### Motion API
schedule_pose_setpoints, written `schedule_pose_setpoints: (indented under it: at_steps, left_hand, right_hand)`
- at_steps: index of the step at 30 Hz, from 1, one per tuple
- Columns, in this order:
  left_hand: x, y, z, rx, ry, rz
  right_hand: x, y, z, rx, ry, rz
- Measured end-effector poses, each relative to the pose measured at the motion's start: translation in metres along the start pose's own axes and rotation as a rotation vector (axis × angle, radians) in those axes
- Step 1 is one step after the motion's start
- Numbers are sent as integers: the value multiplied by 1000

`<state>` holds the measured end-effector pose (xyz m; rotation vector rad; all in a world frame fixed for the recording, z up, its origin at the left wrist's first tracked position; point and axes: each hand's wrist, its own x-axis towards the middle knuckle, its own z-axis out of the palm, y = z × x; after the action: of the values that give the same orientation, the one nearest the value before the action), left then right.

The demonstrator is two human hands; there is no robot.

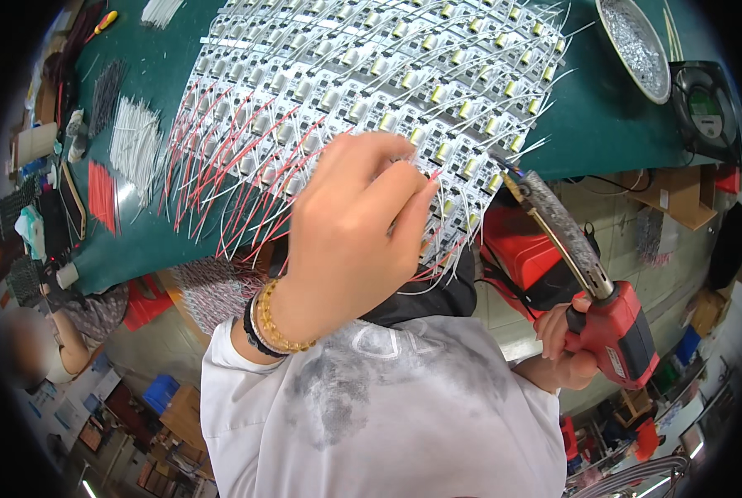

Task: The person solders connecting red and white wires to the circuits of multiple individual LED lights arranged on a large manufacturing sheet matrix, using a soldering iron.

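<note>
On the green counter [163, 75] lies a wide sheet of circuit boards [371, 75] with red and white wires. Left hand [350, 232] pinches a wire [431, 176] at the sheet's near edge (fingers pressed together). Right hand [566, 349] grips a red soldering gun [603, 307], its tip near that wire.

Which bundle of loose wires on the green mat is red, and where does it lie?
The flat bundle of red wires at the mat's left edge. The white bundle lies right of it, the dark bundle above.
</note>
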<state>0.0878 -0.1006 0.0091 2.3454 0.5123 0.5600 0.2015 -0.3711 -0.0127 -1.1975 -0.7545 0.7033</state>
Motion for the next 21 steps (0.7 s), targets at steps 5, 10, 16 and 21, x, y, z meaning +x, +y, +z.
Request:
schedule_pose_setpoints:
  at_steps: [5,10,16,21]
  left_hand:
    - [-12,17,-14,-71,71,84]
    - [-9,13,27,55,120,108]
    - [-5,17,35,141,75,23]
    - [-10,12,37,179,110,15]
  right_hand:
    - [-5,-6,10,9,163,13]
    - [-13,-2,8,20,184,38]
    - [-16,-4,-9,25,-10,50]
    - [-39,-8,2,65,333,241]
